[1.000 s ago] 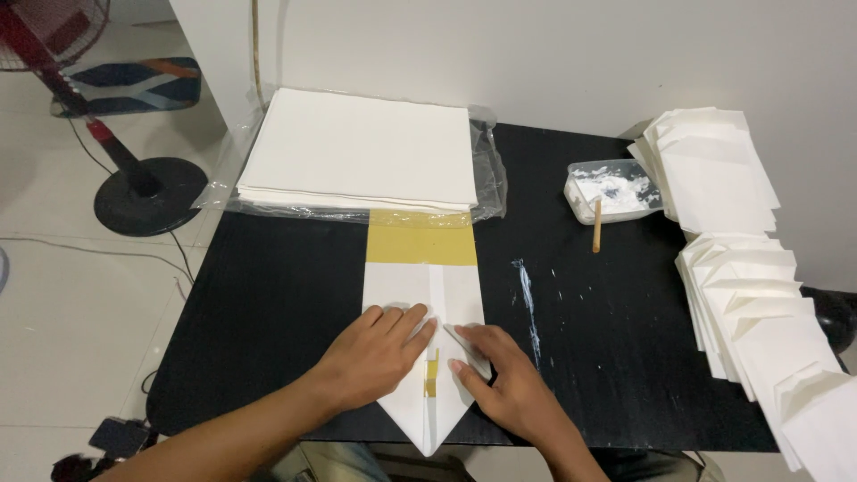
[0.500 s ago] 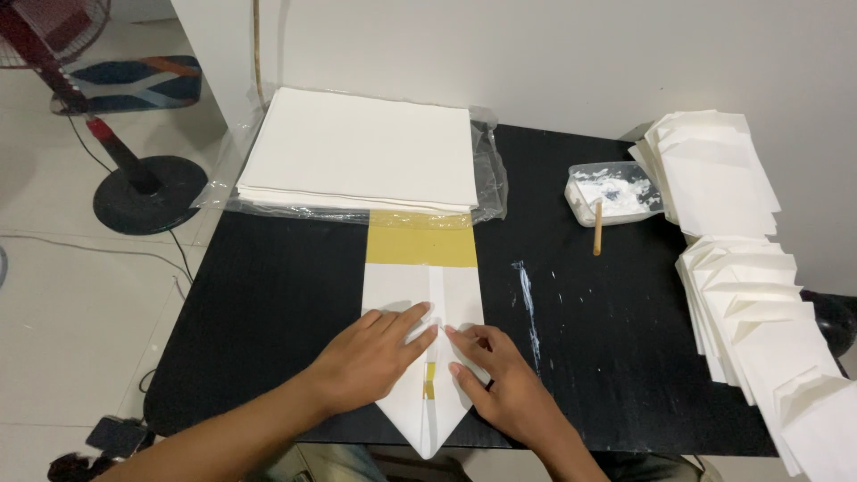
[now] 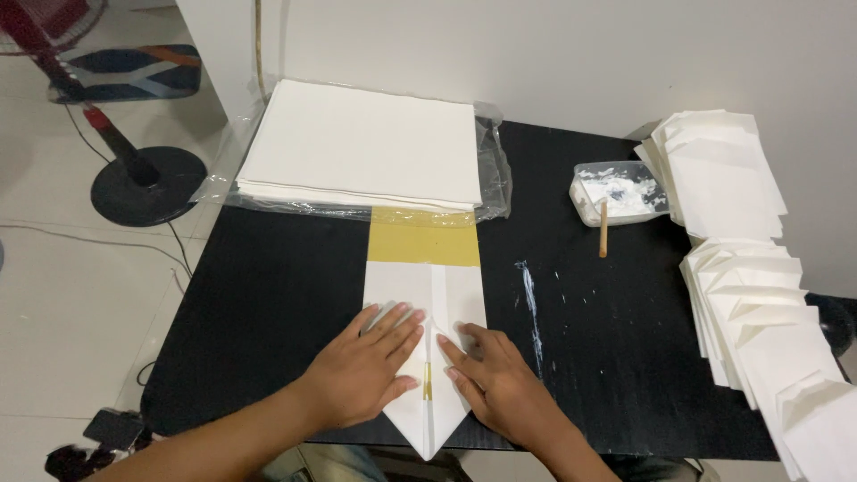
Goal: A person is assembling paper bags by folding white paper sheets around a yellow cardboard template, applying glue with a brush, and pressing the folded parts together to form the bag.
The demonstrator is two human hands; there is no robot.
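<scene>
A folded white paper piece (image 3: pixel 420 295) with a pointed lower end lies on the black table (image 3: pixel 268 303), over a mustard-yellow board (image 3: pixel 424 241) that shows above it. My left hand (image 3: pixel 370 366) lies flat on the paper's left flap, fingers spread. My right hand (image 3: pixel 495 379) presses flat on the right flap, fingertips near the centre seam. A thin yellow strip shows between the two hands.
A stack of large white sheets (image 3: pixel 357 147) on clear plastic sits at the back. A plastic tub of white paste (image 3: pixel 616 192) with a wooden stick (image 3: pixel 603 230) stands at the right. Folded white paper pieces (image 3: pixel 759 295) are fanned along the right edge. White smears (image 3: pixel 531 295) mark the table.
Both hands have slid slightly up the paper along the centre seam, pressing the flaps down. The paper itself has stayed in place.
</scene>
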